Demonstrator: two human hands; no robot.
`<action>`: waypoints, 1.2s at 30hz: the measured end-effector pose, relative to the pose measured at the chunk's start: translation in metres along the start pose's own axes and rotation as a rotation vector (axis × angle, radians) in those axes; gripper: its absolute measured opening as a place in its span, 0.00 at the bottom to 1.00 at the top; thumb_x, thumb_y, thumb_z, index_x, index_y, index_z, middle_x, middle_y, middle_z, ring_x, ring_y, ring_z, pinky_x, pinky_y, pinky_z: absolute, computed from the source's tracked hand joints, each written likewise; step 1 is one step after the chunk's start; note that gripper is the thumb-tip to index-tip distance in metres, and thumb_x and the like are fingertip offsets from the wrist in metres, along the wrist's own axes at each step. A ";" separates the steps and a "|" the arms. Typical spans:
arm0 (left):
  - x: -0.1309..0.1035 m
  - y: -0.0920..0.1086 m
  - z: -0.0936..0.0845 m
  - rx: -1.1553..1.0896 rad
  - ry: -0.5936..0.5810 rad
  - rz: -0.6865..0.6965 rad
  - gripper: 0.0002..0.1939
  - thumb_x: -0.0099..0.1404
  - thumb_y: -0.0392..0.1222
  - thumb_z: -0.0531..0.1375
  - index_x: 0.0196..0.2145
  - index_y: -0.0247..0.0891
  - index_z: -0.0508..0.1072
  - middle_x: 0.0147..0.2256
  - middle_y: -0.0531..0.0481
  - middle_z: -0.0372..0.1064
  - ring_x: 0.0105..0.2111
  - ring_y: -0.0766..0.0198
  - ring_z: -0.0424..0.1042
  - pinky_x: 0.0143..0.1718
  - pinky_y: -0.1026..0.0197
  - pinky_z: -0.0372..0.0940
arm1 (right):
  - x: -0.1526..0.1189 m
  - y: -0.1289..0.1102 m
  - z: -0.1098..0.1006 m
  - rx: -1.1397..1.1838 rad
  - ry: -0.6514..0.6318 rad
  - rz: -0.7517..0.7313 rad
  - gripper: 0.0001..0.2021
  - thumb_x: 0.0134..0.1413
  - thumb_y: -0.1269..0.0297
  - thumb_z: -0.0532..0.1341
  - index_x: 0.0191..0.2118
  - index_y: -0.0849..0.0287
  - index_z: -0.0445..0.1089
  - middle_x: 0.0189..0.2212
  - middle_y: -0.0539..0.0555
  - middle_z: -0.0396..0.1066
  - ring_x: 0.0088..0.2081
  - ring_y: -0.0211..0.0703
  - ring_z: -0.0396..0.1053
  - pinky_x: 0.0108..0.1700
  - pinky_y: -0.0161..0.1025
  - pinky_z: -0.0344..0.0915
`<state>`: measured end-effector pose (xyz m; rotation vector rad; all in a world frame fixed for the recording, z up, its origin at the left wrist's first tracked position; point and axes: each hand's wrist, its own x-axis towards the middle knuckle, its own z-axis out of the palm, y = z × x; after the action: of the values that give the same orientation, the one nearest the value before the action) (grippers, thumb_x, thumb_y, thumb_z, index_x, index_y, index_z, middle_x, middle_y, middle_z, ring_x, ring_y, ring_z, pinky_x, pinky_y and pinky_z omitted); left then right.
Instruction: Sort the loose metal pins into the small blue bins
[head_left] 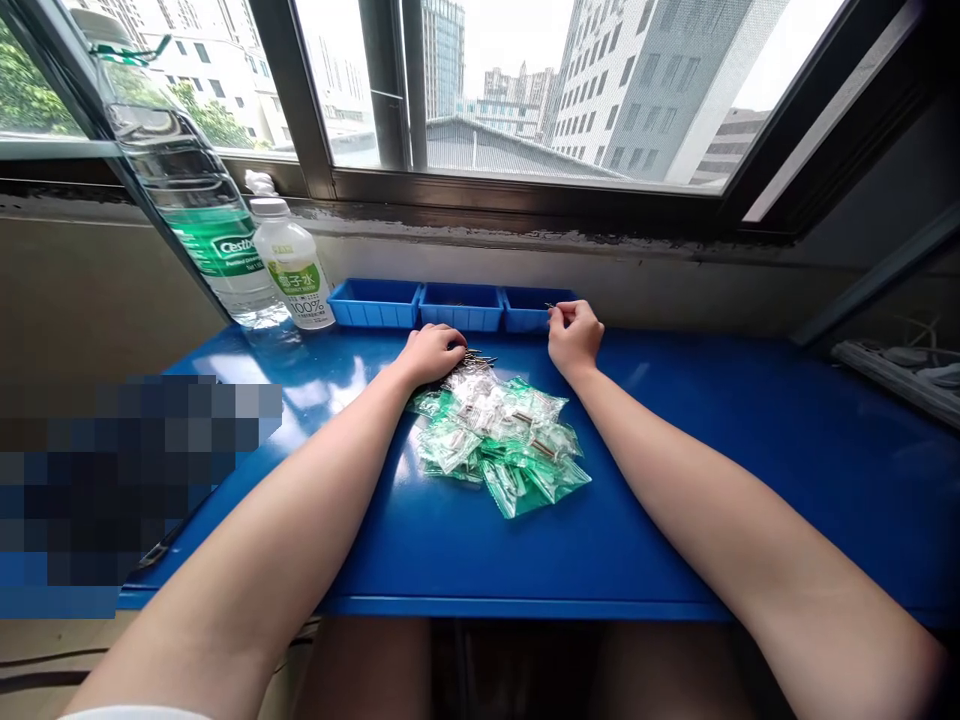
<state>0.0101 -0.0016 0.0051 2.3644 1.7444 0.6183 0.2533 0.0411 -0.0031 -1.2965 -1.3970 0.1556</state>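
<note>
From my remote seat I see the left hand (435, 354) resting on the bench (645, 560), fingers curled at the edge of the metal pieces (481, 358); I cannot tell whether it grips any. The right hand (577, 337) is over the right bin (525, 318), thumb and finger pinching a small piece (551, 306), too small for me to identify. The pieces lie loose just beyond the bags (517, 430), which are heaped between my forearms. The middle bin (461, 318) and left bin (373, 312) continue the row, with the small bottle (296, 270) just beside it.
</note>
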 end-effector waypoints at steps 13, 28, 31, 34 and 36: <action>0.000 0.000 -0.001 0.007 -0.005 0.008 0.17 0.65 0.47 0.52 0.42 0.44 0.79 0.50 0.48 0.74 0.54 0.50 0.67 0.57 0.48 0.59 | -0.002 -0.001 -0.004 -0.181 -0.055 0.040 0.07 0.55 0.65 0.57 0.35 0.57 0.73 0.35 0.60 0.77 0.39 0.56 0.74 0.46 0.49 0.67; -0.001 0.001 -0.002 0.005 -0.005 -0.004 0.17 0.65 0.47 0.52 0.42 0.44 0.79 0.50 0.49 0.74 0.55 0.50 0.66 0.58 0.48 0.59 | -0.001 0.000 -0.003 -0.164 -0.057 0.055 0.10 0.55 0.56 0.60 0.29 0.56 0.69 0.27 0.58 0.75 0.32 0.52 0.72 0.41 0.47 0.66; 0.000 0.001 -0.001 0.004 0.000 0.003 0.17 0.65 0.48 0.52 0.42 0.45 0.79 0.50 0.49 0.74 0.55 0.50 0.66 0.58 0.48 0.59 | -0.008 -0.006 -0.004 -0.111 -0.213 -0.055 0.12 0.55 0.53 0.60 0.31 0.56 0.70 0.27 0.56 0.74 0.31 0.50 0.71 0.38 0.44 0.65; 0.000 0.000 0.000 0.009 0.009 0.007 0.17 0.65 0.48 0.52 0.42 0.44 0.79 0.49 0.49 0.75 0.54 0.50 0.67 0.58 0.48 0.59 | -0.015 -0.013 -0.007 -0.041 -0.474 -0.230 0.17 0.53 0.49 0.61 0.40 0.58 0.72 0.27 0.53 0.73 0.29 0.46 0.70 0.35 0.41 0.63; 0.000 0.000 0.000 0.010 0.012 0.007 0.17 0.65 0.48 0.52 0.42 0.44 0.79 0.49 0.49 0.75 0.54 0.50 0.67 0.58 0.48 0.59 | -0.017 -0.017 -0.009 -0.054 -0.653 -0.337 0.20 0.53 0.49 0.61 0.45 0.59 0.72 0.29 0.53 0.73 0.30 0.44 0.69 0.34 0.39 0.62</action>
<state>0.0102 -0.0016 0.0054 2.3800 1.7488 0.6278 0.2451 0.0169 0.0018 -1.0717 -2.1667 0.3330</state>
